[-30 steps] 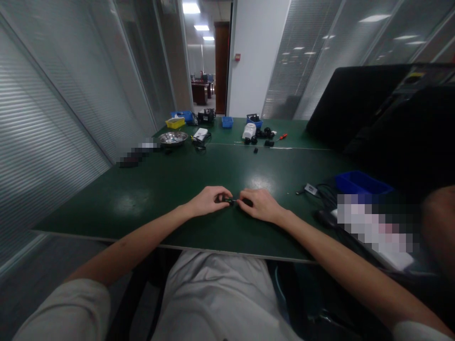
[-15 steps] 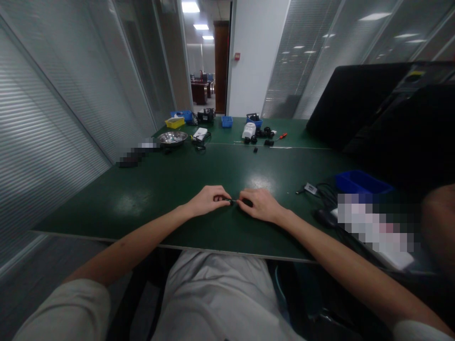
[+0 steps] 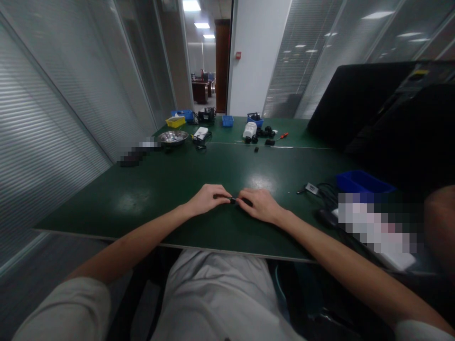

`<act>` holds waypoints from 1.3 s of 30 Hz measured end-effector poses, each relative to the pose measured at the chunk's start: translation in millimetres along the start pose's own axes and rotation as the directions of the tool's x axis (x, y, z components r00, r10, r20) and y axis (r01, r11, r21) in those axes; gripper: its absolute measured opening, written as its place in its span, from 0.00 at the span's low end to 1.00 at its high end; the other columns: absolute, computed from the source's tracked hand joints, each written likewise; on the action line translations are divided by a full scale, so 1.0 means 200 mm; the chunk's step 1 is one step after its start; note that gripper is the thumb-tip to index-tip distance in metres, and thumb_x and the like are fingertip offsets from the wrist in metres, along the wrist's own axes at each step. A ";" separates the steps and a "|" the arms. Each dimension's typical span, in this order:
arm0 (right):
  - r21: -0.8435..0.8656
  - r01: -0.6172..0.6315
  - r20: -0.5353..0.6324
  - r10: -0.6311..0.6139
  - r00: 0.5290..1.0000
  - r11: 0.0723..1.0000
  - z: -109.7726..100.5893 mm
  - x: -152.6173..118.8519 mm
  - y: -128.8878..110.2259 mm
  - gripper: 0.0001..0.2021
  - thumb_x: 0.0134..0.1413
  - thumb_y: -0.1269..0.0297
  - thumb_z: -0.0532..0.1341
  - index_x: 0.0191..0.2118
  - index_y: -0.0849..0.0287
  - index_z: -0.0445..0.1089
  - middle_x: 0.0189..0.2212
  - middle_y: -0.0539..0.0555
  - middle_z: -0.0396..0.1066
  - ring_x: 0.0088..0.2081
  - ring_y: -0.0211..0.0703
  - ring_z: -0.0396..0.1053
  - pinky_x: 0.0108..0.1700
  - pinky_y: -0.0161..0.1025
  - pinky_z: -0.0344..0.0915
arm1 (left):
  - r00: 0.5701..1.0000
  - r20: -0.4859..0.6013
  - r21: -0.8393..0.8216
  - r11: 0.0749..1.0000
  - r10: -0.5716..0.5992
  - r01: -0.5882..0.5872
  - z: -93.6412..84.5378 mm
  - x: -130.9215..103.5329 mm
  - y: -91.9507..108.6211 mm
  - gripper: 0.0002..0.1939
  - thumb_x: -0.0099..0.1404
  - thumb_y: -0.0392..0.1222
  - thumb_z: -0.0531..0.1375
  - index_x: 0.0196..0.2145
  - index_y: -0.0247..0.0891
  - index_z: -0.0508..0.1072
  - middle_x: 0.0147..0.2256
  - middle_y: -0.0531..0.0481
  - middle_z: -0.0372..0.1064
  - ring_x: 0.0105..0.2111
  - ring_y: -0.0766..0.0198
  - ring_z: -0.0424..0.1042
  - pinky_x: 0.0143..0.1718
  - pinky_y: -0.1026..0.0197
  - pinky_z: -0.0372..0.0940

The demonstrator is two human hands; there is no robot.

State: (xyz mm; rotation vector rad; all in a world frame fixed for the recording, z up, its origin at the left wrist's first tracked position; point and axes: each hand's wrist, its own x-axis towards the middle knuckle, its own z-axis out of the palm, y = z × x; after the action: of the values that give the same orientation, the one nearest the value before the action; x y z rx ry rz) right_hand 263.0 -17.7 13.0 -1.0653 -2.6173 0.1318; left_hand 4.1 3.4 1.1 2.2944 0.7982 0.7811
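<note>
left hand (image 3: 206, 200) pinched a tiny black part (image 3: 232, 201); right hand (image 3: 261, 204) curled close, couldn't tell on what | part between them over table (image 3: 170, 182) | imo that skimpy fingertip grip risked a drop

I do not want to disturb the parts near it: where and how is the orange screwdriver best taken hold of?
Best by its orange handle, I think, from above and the right. The handle is the thicker end and points right, while the thin shaft slants left toward a black part.
</note>
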 end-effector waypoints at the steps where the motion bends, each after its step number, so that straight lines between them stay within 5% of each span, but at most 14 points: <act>1: -0.026 0.007 0.009 -0.007 1.000 1.000 0.00 0.00 -0.01 0.13 0.72 0.57 0.53 0.43 0.56 0.72 0.37 0.54 0.74 0.34 0.40 0.69 0.35 0.38 0.53 | 1.000 -0.001 0.021 1.000 0.011 -0.011 0.00 0.00 0.00 0.12 0.71 0.45 0.64 0.46 0.36 0.83 0.41 0.44 0.76 0.38 0.61 0.74 0.42 0.62 0.65; 13: -0.095 0.027 0.010 -0.026 1.000 0.995 0.04 0.01 -0.05 0.16 0.75 0.56 0.48 0.44 0.57 0.70 0.38 0.55 0.73 0.32 0.39 0.68 0.34 0.38 0.52 | 0.999 -0.034 -0.018 1.000 0.012 -0.013 0.03 0.00 0.00 0.11 0.69 0.45 0.65 0.44 0.38 0.84 0.42 0.44 0.78 0.42 0.58 0.76 0.47 0.60 0.67; 20: -0.093 0.026 0.011 -0.025 1.000 0.995 0.04 0.01 -0.04 0.14 0.74 0.57 0.50 0.43 0.57 0.70 0.37 0.54 0.73 0.32 0.39 0.67 0.33 0.39 0.50 | 0.995 -0.039 -0.054 0.995 -0.089 0.087 0.02 0.01 -0.01 0.12 0.67 0.47 0.67 0.42 0.36 0.84 0.39 0.45 0.77 0.35 0.61 0.73 0.38 0.62 0.65; 24: -0.095 0.018 0.008 -0.017 1.000 0.995 0.04 0.01 -0.04 0.14 0.73 0.56 0.51 0.42 0.56 0.70 0.37 0.54 0.73 0.30 0.39 0.67 0.32 0.39 0.49 | 0.988 -0.118 0.057 0.992 -0.102 0.110 0.00 0.04 -0.06 0.12 0.68 0.48 0.66 0.43 0.37 0.84 0.39 0.45 0.76 0.37 0.60 0.72 0.39 0.61 0.64; 29: -0.106 0.014 0.016 -0.012 1.000 0.994 0.03 0.01 -0.05 0.14 0.73 0.56 0.51 0.43 0.56 0.70 0.38 0.54 0.73 0.31 0.39 0.67 0.32 0.39 0.49 | 0.995 -0.060 0.184 0.979 -0.079 0.089 -0.03 0.07 -0.11 0.10 0.68 0.46 0.66 0.43 0.40 0.84 0.42 0.45 0.74 0.44 0.56 0.71 0.46 0.58 0.64; 36: 0.000 -0.021 -0.059 0.021 0.998 1.000 0.03 0.00 -0.02 0.13 0.73 0.56 0.52 0.43 0.56 0.70 0.37 0.53 0.74 0.34 0.40 0.69 0.35 0.37 0.54 | 0.999 -0.053 0.186 0.983 -0.001 0.011 -0.04 0.00 0.00 0.14 0.69 0.35 0.60 0.50 0.39 0.80 0.47 0.44 0.73 0.47 0.56 0.70 0.52 0.56 0.63; 39: 0.048 -0.028 -0.101 0.033 0.994 0.998 0.03 0.00 0.00 0.14 0.73 0.56 0.52 0.43 0.56 0.71 0.38 0.53 0.74 0.34 0.40 0.69 0.36 0.38 0.56 | 0.998 0.029 0.208 0.976 0.052 -0.057 -0.02 -0.02 0.05 0.14 0.70 0.40 0.62 0.52 0.40 0.78 0.48 0.45 0.74 0.50 0.55 0.70 0.54 0.54 0.59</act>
State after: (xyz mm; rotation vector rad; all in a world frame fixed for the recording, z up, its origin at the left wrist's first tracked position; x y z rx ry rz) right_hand 261.3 -17.1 6.6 -1.0679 -2.4960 0.1414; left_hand 1.8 -4.0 9.9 2.5166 0.8447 0.7227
